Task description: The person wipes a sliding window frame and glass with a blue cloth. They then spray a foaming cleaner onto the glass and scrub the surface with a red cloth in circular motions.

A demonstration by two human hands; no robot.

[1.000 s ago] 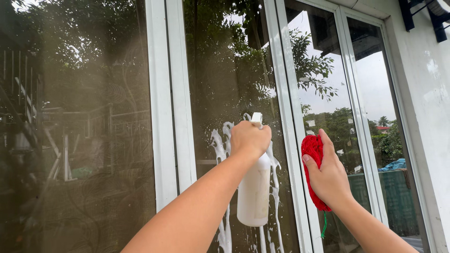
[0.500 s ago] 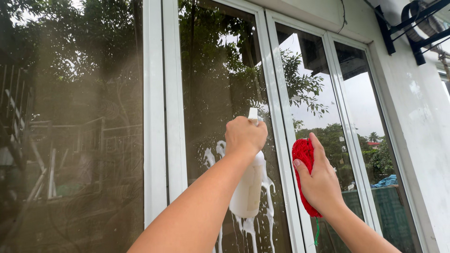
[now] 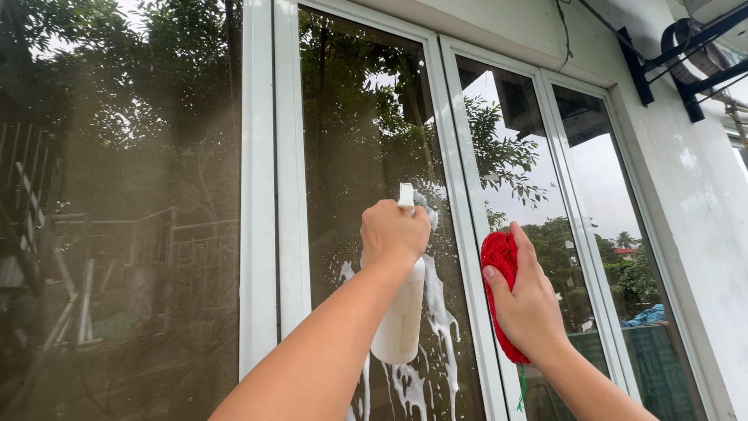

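My left hand [image 3: 393, 232] grips the trigger head of a white spray bottle [image 3: 398, 320], held upright close to a glass window pane [image 3: 358, 125]. White foam [image 3: 438, 320] runs down the glass just behind and to the right of the bottle. My right hand [image 3: 530, 300] holds a red knitted scrubbing cloth [image 3: 499, 269] flat against the white window frame [image 3: 475, 257] to the right of the bottle. A green thread hangs from the cloth's lower end.
Tall white-framed panes stand side by side and reflect trees, sky and a fence. A white wall [image 3: 701, 195] lies to the right, with a black bracket [image 3: 670, 54] near the top. Another wide pane [image 3: 117, 218] fills the left.
Both hands have drifted up and slightly left along the window. The bottle's nozzle sits higher on the pane, and the foam streaks trail below it.
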